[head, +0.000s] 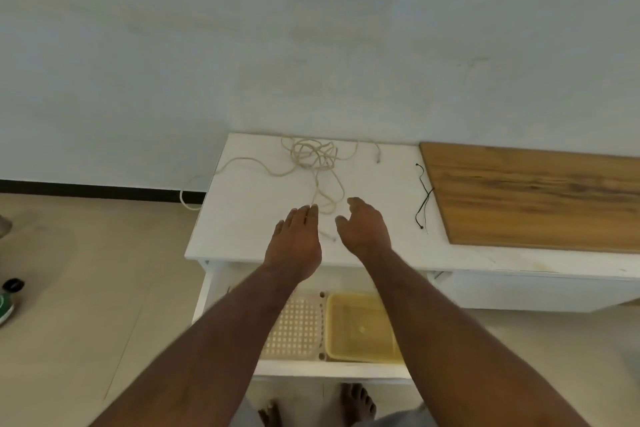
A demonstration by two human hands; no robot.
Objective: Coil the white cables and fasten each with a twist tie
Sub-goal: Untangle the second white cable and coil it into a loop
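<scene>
the white cable (313,158) is lying tangled on the tabletop (249,218). the left hand (294,239) and right hand (363,229) are hovering near it, each grip loose, holding nothing. below, a yellow tub (360,329) is sitting empty beside a perforated tray (294,329).

table (242,204) matt white | board (533,198) wood grain | tray (360,329) yellow plastic

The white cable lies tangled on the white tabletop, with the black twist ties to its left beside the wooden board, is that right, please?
Not quite: the head view shows the black twist ties to the right of the tangled white cable, beside the wooden board on the white tabletop.
</scene>
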